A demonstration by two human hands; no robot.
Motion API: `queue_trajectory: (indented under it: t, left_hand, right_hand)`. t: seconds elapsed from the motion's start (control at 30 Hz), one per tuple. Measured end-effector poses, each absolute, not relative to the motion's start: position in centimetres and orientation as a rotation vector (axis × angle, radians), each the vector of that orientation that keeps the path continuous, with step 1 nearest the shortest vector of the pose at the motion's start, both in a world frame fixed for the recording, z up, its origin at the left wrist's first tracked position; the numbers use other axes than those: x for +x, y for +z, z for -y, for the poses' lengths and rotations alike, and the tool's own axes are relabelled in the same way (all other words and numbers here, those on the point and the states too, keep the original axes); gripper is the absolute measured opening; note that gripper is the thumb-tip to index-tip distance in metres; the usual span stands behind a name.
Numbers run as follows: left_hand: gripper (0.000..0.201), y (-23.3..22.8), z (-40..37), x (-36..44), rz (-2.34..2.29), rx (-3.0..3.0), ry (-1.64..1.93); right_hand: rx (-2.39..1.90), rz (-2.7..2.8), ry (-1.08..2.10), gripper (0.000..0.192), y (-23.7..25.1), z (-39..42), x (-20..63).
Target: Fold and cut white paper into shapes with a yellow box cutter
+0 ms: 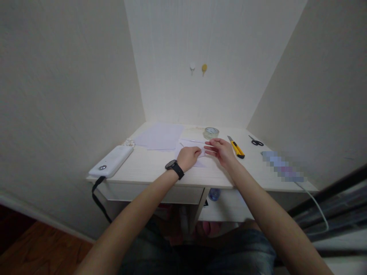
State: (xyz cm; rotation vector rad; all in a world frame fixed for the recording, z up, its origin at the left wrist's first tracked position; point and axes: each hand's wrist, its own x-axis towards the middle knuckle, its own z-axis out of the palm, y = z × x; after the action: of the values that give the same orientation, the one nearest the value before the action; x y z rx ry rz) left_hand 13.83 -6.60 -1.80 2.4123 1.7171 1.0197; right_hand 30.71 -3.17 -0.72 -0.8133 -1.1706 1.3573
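My left hand (pixel 188 158), with a black watch (pixel 174 167) at its wrist, is closed over a small white sheet of paper (pixel 200 164) in the middle of the desk. Its thumb and fingertips are pinched together on the paper. Just to the right, my right hand (pixel 221 151) is held with its fingers stretched out and apart, their tips by the paper's right side. The hands partly cover the sheet, so its full shape is hidden. Behind my right hand stands a roll of clear tape (pixel 211 133).
Larger white sheets (pixel 160 136) lie at the back left. A yellow utility knife (pixel 236 148) and black scissors (pixel 256 141) are on the right, near a blurred-out device (pixel 282 166) with a cable. A white power bank (pixel 112 161) sits at the left edge. Walls enclose the desk (pixel 149 168).
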Motion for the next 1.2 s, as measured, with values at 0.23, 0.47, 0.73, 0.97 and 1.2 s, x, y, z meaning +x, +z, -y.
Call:
queue_trajectory:
  t: [0.23,0.47,0.73,0.97,1.2]
  left_hand:
    - [0.024,-2.5,5.0,13.0,-1.517,1.845,1.268]
    - [0.014,-2.8,4.5,12.7,-1.420,1.751,1.306]
    - [0.005,-2.4,4.8,13.1,-1.391,1.673,1.355]
    - [0.004,-1.9,5.2,13.2,-1.422,1.698,1.340]
    - [0.006,-1.9,5.1,13.2,-1.419,1.709,1.319]
  right_hand:
    - [-0.994,1.735,0.354,0.018,-3.0,4.2,30.3]
    - [-1.027,2.041,-0.226,0.021,-3.5,5.2,29.7]
    - [-1.097,2.053,-0.246,0.024,-3.8,4.9,29.7]
    - [-1.109,2.075,-0.239,0.023,-3.7,5.0,29.7]
    - [-1.107,2.080,-0.234,0.022,-3.4,5.3,29.6]
